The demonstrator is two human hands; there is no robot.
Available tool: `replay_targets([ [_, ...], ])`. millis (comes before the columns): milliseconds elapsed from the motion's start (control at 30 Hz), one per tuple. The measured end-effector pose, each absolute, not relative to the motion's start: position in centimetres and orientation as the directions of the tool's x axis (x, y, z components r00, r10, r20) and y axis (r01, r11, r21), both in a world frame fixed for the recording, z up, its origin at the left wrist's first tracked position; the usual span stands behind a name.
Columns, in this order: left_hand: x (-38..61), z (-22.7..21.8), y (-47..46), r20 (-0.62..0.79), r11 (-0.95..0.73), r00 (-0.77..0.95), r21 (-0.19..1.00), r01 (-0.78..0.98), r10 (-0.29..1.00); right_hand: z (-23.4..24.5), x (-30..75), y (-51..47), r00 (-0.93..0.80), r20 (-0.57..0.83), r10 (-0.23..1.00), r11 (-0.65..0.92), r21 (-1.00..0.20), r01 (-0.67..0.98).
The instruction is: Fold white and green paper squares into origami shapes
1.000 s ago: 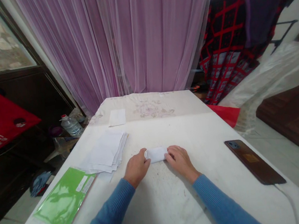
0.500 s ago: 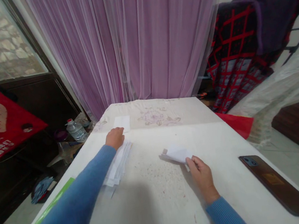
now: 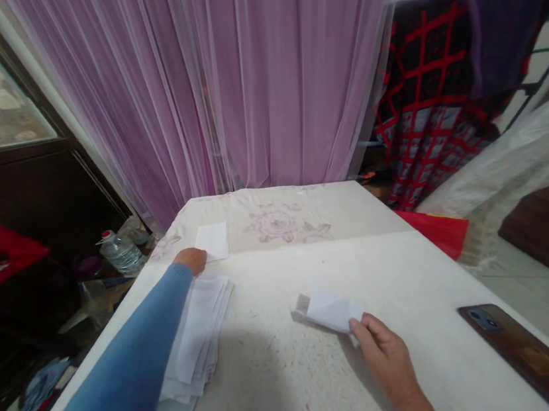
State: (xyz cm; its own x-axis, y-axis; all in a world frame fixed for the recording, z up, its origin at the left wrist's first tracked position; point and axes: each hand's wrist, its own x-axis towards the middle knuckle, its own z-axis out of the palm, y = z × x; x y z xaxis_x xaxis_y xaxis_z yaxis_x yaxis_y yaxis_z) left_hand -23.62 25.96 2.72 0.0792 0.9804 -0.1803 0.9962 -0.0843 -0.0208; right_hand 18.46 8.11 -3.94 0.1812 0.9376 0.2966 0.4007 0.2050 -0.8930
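Note:
My right hand (image 3: 386,358) pinches a corner of a folded white paper (image 3: 328,309) that lies on the white table (image 3: 402,270). My left arm, in a blue sleeve, stretches to the far left of the table. My left hand (image 3: 191,260) rests at the near edge of a small folded white paper (image 3: 213,240), its fingers curled under and hidden. Just below that hand lies a stack of white sheets (image 3: 198,335).
A dark phone (image 3: 528,354) lies at the table's right edge. A red bag (image 3: 440,232) sits beyond the table on the right. A water bottle (image 3: 119,251) stands on the floor at left. Purple curtains hang behind, and a plaid blanket drapes over a rack.
My left hand left the folded paper and reached out to the small paper at the far left. My right hand slid the folded paper right and kept hold of it.

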Motion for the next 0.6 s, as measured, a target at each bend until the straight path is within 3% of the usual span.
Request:
replay_targets([
  [133, -24.05, 2.86, 25.98, -0.241, -0.073, 0.045, -0.108, 0.992, 0.969, -4.06, 18.65, 8.05, 0.124, 0.292, 0.948, 0.219, -0.884, 0.412],
  [300, -23.75, 2.72, 26.19, -0.181, -0.05, 0.035, -0.08, 0.995, 0.983, -4.18, 18.46, 7.99, 0.18, 0.292, 0.939, 0.2, -0.892, 0.404],
  [467, -23.54, 2.22, 26.15, -0.036, 0.083, -0.081, 0.071, 0.994, 0.996, -4.08, 18.4, 8.08, 0.179, 0.283, 0.942, 0.191, -0.893, 0.407],
  [600, -24.17, 3.0, 25.71, 0.105, 0.224, -0.268, 0.313, 0.923, 0.958, -3.93, 18.63, 8.21, 0.167, 0.254, 0.953, 0.17, -0.901, 0.4],
])
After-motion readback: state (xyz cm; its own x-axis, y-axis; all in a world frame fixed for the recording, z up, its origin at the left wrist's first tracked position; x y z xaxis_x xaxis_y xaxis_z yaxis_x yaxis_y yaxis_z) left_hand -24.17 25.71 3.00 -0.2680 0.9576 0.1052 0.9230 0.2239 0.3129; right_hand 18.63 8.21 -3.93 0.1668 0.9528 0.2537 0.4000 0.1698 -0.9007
